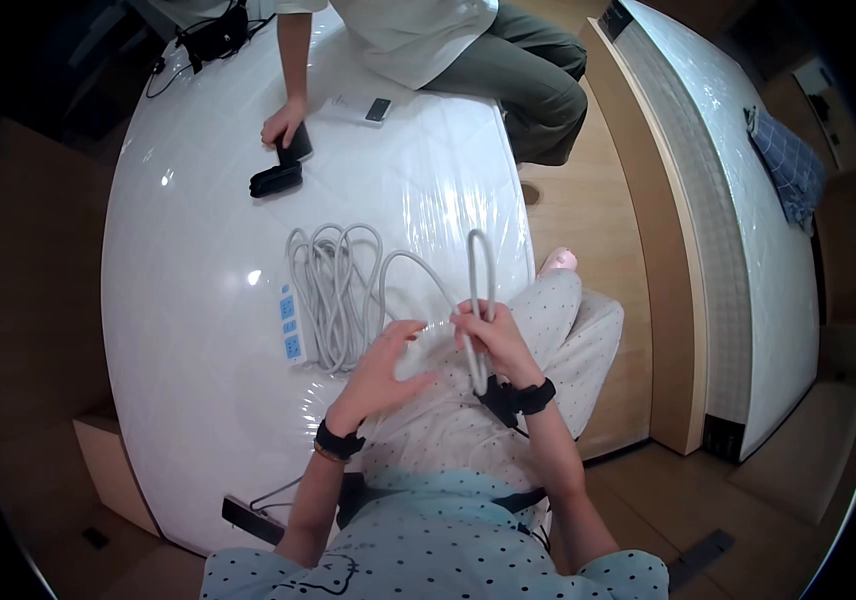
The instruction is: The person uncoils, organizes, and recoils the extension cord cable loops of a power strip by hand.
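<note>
Right hand (488,335): I see it gripping a loop of long grey round cable (336,310)
Left hand (385,372): thumb and fingers parted, near the coil
Cable coil: on the white plastic-wrapped mattress (188,340), beside a white blue-socketed power strip (293,328)

No word, brand or number can be read. A dark label (723,437) on the near end of the right-hand mattress (748,270) bears pale marks too small and blurred to make out. The white power strip (298,346) on the left shows blue socket faces, with no legible lettering. On the far side, the white flat item (356,112) bears a dark rectangle and faint marks, none readable. The near dotted shirt (418,550) carries a dark line drawing, partly creased, without readable words.
</note>
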